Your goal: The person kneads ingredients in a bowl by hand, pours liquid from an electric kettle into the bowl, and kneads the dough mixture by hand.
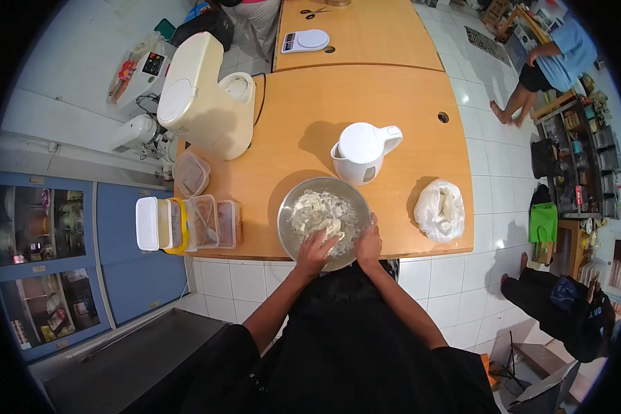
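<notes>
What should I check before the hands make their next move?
1. Bowl steadied: ok; the right hand is at its side.
2. Left hand at the mix: ok; its fingers are down in the bowl, at a pale clump.
3. Mix even throughout: not ok; clumps and loose, pale bits show.
4. Bowl well back from the near edge of the table: not ok; it sits right at that edge.
5. Kettle standing upright: ok; it is just beyond the bowl.
6. Water left in the kettle: cannot tell; its inside is hidden.
</notes>
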Tool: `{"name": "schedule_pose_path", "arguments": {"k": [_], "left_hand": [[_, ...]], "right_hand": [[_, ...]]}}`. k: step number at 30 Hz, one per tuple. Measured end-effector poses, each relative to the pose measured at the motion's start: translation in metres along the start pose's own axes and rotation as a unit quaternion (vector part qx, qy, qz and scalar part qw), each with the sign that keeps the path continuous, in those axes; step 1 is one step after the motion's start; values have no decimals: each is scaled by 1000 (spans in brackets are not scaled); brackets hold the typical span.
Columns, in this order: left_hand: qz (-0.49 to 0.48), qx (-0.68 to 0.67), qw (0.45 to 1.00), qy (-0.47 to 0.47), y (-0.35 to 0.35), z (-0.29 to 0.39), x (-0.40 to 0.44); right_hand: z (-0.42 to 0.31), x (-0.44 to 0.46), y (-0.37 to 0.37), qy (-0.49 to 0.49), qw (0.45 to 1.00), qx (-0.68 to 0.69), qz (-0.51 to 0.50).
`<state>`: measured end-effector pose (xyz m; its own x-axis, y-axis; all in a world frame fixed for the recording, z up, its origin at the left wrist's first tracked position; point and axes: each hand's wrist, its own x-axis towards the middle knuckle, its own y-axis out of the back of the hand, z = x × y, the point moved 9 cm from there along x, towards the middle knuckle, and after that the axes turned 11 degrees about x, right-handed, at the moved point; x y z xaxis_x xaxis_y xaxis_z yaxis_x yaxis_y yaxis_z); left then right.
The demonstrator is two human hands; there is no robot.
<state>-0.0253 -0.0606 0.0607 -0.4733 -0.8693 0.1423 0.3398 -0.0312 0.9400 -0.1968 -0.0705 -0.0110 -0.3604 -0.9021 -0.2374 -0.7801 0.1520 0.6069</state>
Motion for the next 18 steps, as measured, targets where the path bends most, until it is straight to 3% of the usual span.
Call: {"name": "schedule_pose_path", "arguments": {"k": [3, 6, 9, 10, 13, 17, 18], "left_hand": [[31, -30, 998, -49, 9, 0, -2], [22, -120, 992, 25, 0, -18, 13], [-97, -49, 967, 229, -47, -57, 20], [-159, -41, 953, 254, -68, -63, 21], [-198, -57, 931, 302, -94, -57, 27], [-97, 31, 963, 248, -82, -42, 39], [-82, -4, 972, 221, -82, -41, 39]], "right_hand": [[6, 2, -3, -18, 1000, -13, -7], [1, 1, 0, -21, 1000, -13, -13], [-1, 0, 0, -19, 999, -20, -22], [-2, -1, 0, -18, 999, -19, -21], [-4, -1, 2, -19, 999, -19, -19], [-2, -1, 1, -35, 999, -13, -15], [0, -2, 0, -38, 999, -10, -14]]}}
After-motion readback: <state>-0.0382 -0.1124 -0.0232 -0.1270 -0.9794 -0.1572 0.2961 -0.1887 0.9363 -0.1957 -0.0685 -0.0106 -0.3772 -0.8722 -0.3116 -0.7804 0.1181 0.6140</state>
